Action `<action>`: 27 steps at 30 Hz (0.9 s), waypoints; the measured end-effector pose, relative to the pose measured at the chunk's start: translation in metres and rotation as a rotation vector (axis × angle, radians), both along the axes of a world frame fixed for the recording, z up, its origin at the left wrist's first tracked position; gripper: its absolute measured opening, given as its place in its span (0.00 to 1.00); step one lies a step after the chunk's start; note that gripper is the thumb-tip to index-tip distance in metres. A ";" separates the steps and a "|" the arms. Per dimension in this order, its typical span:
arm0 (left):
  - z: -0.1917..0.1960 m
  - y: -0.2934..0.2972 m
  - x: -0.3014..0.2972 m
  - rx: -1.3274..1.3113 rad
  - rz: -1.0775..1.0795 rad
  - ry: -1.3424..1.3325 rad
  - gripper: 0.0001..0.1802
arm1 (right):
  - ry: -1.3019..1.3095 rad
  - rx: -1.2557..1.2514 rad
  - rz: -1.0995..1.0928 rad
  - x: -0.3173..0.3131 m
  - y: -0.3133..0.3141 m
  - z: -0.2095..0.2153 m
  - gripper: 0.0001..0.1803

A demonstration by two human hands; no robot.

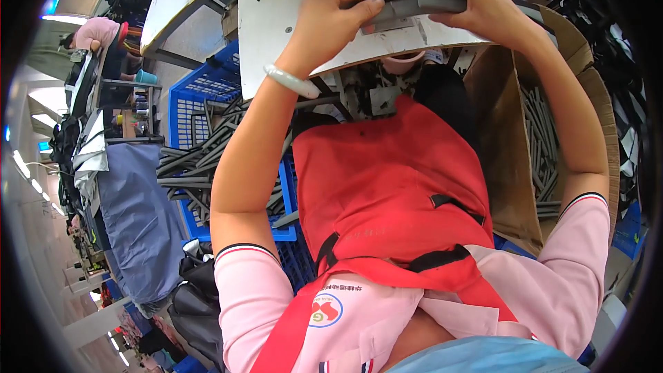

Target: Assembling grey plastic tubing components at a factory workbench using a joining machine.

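My left hand [331, 17] presses its fingers on a grey fabric strip [414, 3] lying on the white machine table [276, 21]. My right hand [483, 3] grips the strip's right end, fingers curled over it. The strip curves between both hands, with a darker folded piece under it. A pale bangle [290, 83] sits on my left wrist. I wear a red apron [387, 179] over a pink shirt.
A blue plastic crate [200, 97] on my left holds several grey strips. A cardboard box [511, 145] on my right holds more strips. Another person in pink [97, 31] sits far left by a workbench. A blue-grey cloth [135, 214] covers something at the left.
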State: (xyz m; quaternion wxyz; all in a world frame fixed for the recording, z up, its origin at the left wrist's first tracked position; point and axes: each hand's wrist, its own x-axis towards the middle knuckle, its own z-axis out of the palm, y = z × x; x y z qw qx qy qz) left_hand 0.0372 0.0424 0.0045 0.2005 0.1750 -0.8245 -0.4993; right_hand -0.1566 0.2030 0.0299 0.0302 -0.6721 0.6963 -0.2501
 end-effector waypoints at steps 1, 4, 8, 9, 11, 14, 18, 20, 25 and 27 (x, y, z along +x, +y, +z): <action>0.000 -0.003 -0.009 0.026 0.025 -0.020 0.16 | -0.048 0.066 -0.027 -0.005 -0.003 0.002 0.21; -0.003 -0.011 -0.022 0.078 0.051 -0.009 0.17 | -0.011 0.047 -0.107 -0.011 -0.011 -0.006 0.22; -0.009 -0.020 -0.028 0.113 0.054 0.001 0.17 | 0.004 0.069 -0.167 -0.012 -0.018 -0.008 0.23; -0.009 -0.023 -0.028 0.112 0.052 -0.002 0.17 | 0.001 0.069 -0.168 -0.014 -0.020 -0.005 0.23; -0.007 -0.024 -0.029 0.110 0.036 -0.049 0.17 | 0.012 0.206 -0.132 -0.020 -0.020 0.006 0.28; -0.007 -0.026 -0.030 0.145 0.044 -0.038 0.16 | 0.019 0.176 -0.122 -0.019 -0.019 0.009 0.31; -0.011 -0.033 -0.035 0.132 0.048 -0.026 0.15 | 0.023 0.171 -0.121 -0.024 -0.025 0.009 0.32; -0.013 -0.041 -0.039 0.158 0.031 -0.012 0.14 | 0.041 0.163 -0.122 -0.030 -0.033 0.007 0.35; -0.025 -0.041 -0.041 0.314 0.066 0.107 0.13 | 0.007 0.174 -0.178 -0.024 -0.035 0.007 0.38; -0.026 -0.039 -0.026 0.372 0.116 0.157 0.13 | 0.020 0.189 -0.211 -0.006 -0.024 0.010 0.32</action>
